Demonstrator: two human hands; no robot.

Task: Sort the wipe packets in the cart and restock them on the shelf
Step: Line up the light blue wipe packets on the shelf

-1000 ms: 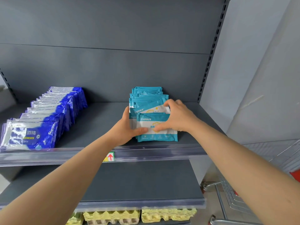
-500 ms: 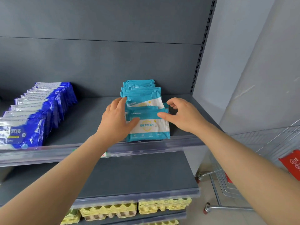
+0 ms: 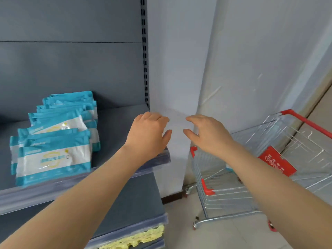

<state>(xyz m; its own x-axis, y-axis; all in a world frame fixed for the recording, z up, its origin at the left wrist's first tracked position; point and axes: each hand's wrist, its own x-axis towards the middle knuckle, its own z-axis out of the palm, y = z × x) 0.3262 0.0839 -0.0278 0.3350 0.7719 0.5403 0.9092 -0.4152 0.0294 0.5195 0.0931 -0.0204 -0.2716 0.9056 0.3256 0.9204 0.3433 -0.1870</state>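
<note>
Seemingly well along, the teal wipe packets [image 3: 53, 155] lie in an overlapping row on the shelf [image 3: 115, 126], while the left hand [image 3: 149, 135] and right hand [image 3: 208, 135] hover empty, fingers loosely apart, beside the cart [image 3: 224, 194], whose contents the right forearm largely hides.

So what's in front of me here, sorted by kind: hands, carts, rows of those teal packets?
Hands: 2, the left hand and the right hand, both empty
Shopping cart: 1
Row of teal wipe packets: 1; the packets overlap and blur, so I can't count them singly
Total: 4
</note>
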